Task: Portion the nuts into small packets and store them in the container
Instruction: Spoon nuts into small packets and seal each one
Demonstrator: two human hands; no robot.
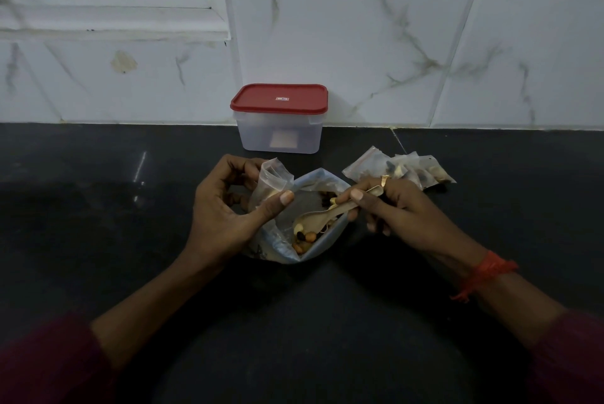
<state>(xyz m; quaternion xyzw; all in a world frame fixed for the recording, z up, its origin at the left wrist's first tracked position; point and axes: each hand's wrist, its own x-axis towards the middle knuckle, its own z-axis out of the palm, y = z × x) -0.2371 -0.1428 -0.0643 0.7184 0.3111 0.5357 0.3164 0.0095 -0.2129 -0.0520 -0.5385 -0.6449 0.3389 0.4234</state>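
Much of the scene is lost to dim light. The small packet is half covered by the left hand, pinched btwn thumb & curled fingers; its contents can't be made out, and its open mouth is turned up & toward the tiled wall. The spoon is gripped at the handle by the right hand, the handle's end hidden under the fingers. Its long axis runs from upper right down to lower left, bowl end lowered inside the large bag. That bag lies on the dark counter btwn the hands, mouth gaping upward; nuts are seen at its near corner. Filled packets are fanned out just behind the right hand, partly hidden by it, count unclear. The container is stood upright at the tiled wall, red lid on, long side facing the camera; nothing can be read thru its frosted sides.
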